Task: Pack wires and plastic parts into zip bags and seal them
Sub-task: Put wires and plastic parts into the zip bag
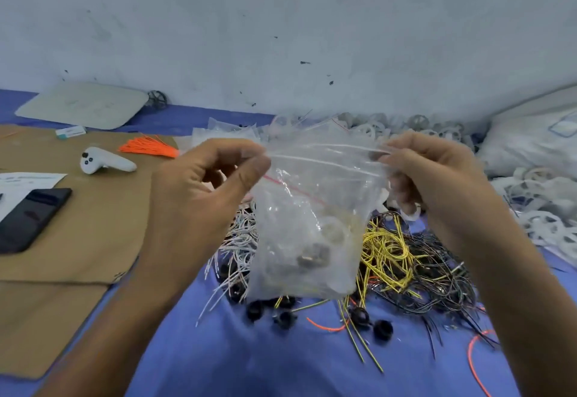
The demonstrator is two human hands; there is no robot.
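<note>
Since the bag (306, 225) looks not yet pressed shut along its whole mouth, the risks here all come from a spill. Nearest, below the bag, black parts (359, 315) and an orange wire (324, 328) lie loose on the blue cloth (249, 365). Anything dropped would land among them and need sorting again.

Just behind the bag's lower edge, white wires (237, 240) to its left and yellow wires (384, 246) and black wires (443, 275) to its right tangle together. A stray end could snag the bag's bottom corner if it is lowered. The bag itself hangs upright above those wires, with a dark part (313, 257) and a clear ring (335, 228) low inside it.

The left hand (206, 184) pinches the bag's top left corner between thumb and curled fingers, and the right hand (437, 178) pinches the top right corner the same way. With only 2 pinch points the thin film sags between them, so the zip tracks may misalign and close crooked, or a gap may be left in the middle. Blur hides whether the tracks are mated. A hard outward pull could also tear the film or slip a corner free.

Beyond the bag, spare bags (224, 132) and white rings (368, 130) lie near the wall (281, 37). Far left of the bag, a controller (103, 164) and a phone (31, 218) rest on cardboard (93, 240), out of the way.
</note>
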